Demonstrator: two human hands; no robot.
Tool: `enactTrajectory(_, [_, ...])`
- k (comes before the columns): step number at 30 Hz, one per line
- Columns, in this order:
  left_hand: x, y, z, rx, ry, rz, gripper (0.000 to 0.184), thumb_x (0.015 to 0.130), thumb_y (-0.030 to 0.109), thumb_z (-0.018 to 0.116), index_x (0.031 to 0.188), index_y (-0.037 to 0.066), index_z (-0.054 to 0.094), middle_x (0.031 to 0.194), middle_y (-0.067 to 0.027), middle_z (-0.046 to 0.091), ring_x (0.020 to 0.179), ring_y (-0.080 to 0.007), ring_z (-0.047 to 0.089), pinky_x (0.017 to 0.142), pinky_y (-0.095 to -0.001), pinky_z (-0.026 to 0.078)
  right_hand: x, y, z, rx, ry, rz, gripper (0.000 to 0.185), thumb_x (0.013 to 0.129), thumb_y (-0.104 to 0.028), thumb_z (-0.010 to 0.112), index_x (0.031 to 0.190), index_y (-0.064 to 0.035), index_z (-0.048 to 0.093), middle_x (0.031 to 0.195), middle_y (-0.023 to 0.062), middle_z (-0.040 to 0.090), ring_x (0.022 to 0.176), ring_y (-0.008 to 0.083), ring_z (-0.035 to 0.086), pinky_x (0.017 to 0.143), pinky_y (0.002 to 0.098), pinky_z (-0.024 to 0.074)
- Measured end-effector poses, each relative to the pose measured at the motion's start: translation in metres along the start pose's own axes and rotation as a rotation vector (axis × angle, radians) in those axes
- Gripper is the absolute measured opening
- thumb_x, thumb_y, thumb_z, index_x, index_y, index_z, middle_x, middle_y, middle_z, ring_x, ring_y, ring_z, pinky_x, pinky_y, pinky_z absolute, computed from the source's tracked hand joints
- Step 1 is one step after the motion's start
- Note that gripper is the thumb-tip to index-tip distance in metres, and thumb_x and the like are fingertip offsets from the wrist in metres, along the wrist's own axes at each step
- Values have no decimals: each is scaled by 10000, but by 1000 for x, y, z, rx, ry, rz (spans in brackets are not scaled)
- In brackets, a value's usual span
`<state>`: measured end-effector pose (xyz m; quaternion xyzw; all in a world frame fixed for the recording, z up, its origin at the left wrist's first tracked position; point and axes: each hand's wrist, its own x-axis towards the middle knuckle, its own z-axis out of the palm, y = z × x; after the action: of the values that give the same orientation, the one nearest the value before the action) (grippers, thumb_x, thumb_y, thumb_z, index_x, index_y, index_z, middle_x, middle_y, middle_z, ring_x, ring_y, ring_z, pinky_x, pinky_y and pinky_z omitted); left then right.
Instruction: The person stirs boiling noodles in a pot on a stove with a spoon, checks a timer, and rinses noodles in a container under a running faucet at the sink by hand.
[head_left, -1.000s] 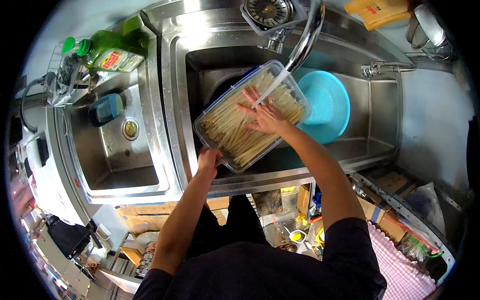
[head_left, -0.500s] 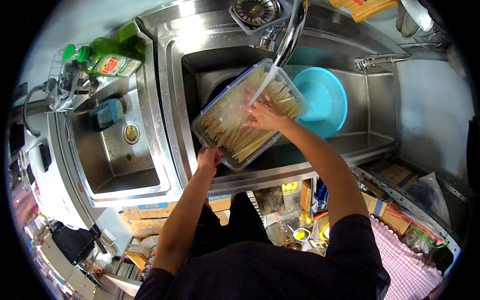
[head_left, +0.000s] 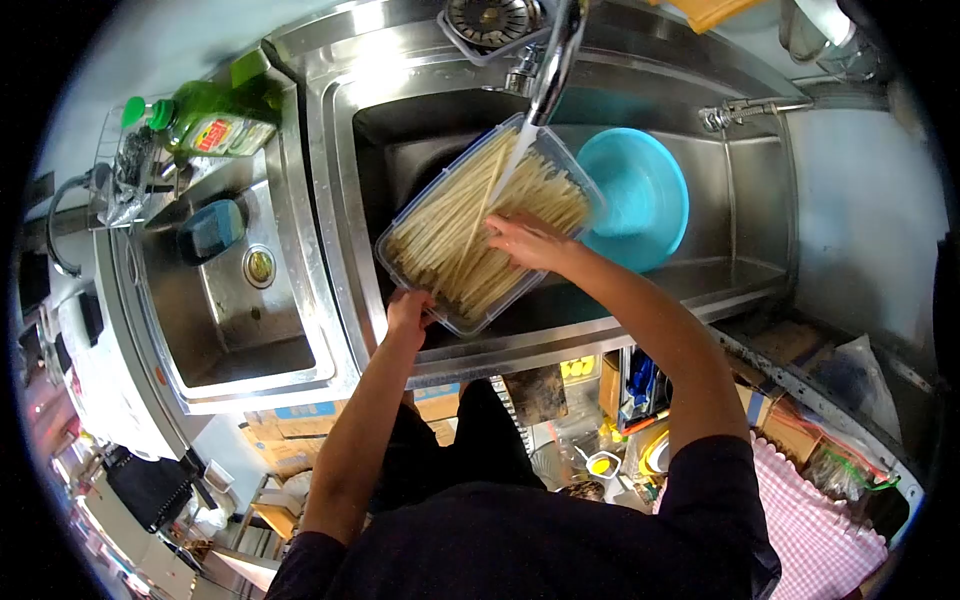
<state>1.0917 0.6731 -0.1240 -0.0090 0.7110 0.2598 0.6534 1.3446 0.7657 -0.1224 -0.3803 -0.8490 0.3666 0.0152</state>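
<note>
A clear plastic container (head_left: pixel 468 326) lies tilted over the large sink, full of long pale strips (head_left: pixel 445 235). Water runs from the faucet (head_left: pixel 552 80) onto the strips. My left hand (head_left: pixel 409 312) is closed on the container's near left corner. Over the strips, my right hand (head_left: pixel 522 240) has its fingers drawn together at one long strip that lies across the others. To the right of the container a turquoise basin (head_left: pixel 640 200) stands in the sink.
A smaller sink (head_left: pixel 235 330) at the left holds a dark blue container (head_left: pixel 212 232). Green soap bottles (head_left: pixel 220 120) stand behind it. A sink strainer (head_left: pixel 492 18) sits beside the faucet, and a second tap (head_left: pixel 745 112) is at the right.
My right hand's fingers have gone from spread on the strips to drawn together. One long strip now lies crosswise on top. The view has shifted slightly.
</note>
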Motion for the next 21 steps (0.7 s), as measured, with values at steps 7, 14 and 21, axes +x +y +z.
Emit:
enactTrajectory(7, [19,-12,-8,-19,-96,37,92,763,53,587,824,62,519,720,-59,502,631,-205,511,510,-325,477,-16,-52,-15,-466,266,245,90,722,-56,600,799,-13,589,936,140,559,890,309,575,773,414,468])
enactTrajectory(14, [86,-22,-40,84,-368,59,105,783,189,559,811,88,548,772,-74,541,777,-246,547,678,-405,464,-26,-77,17,709,598,681,925,724,-206,707,1458,-98,156,1476,301,87,1352,418,214,1069,494,275])
enactTrajectory(21, [65,3,-37,198,-941,-235,211,922,160,470,768,14,471,710,-38,354,641,-194,336,779,-374,431,-175,-161,32,640,1278,845,270,616,-48,718,768,-29,495,895,159,557,746,322,549,675,426,443])
